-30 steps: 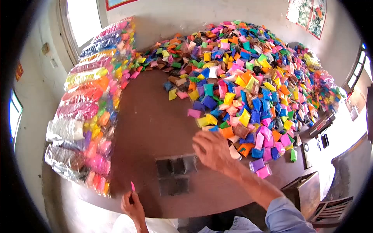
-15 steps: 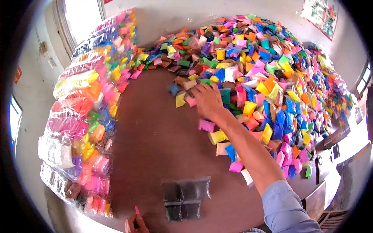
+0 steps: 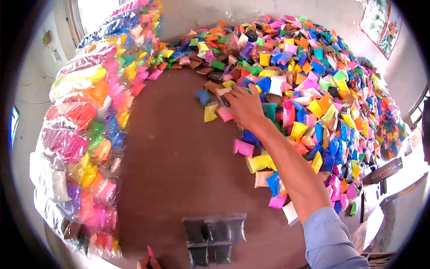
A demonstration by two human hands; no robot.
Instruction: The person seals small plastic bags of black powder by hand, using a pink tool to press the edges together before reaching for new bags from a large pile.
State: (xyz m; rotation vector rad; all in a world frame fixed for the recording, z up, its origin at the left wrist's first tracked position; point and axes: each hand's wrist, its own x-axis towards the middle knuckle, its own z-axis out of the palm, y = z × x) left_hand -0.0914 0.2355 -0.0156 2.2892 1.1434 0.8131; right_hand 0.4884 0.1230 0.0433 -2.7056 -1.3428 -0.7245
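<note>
My right hand (image 3: 244,107) reaches to the left edge of a big heap of small coloured packets (image 3: 309,105). Its fingers are bent down and closed at a small packet whose dark edge shows under the fingertips; most of it is hidden. Beside the fingertips lie a beige packet (image 3: 222,92), a pink packet (image 3: 225,114), a yellow packet (image 3: 210,112) and a blue packet (image 3: 203,97). At the bottom edge, my left hand (image 3: 149,263) is mostly cut off. A pointed pink thing (image 3: 150,251) sticks up from its fingers. Several black packets (image 3: 219,229) lie together in two rows nearby.
Clear bags of coloured packets (image 3: 74,143) are stacked along the left side of the brown table (image 3: 165,179). The heap runs along the back and right, against the wall (image 3: 197,18). A poster (image 3: 380,27) hangs at upper right.
The view has shifted a little, so the black packets sit lower in it. My right hand remains at the same spot of the heap. Less of my left hand shows.
</note>
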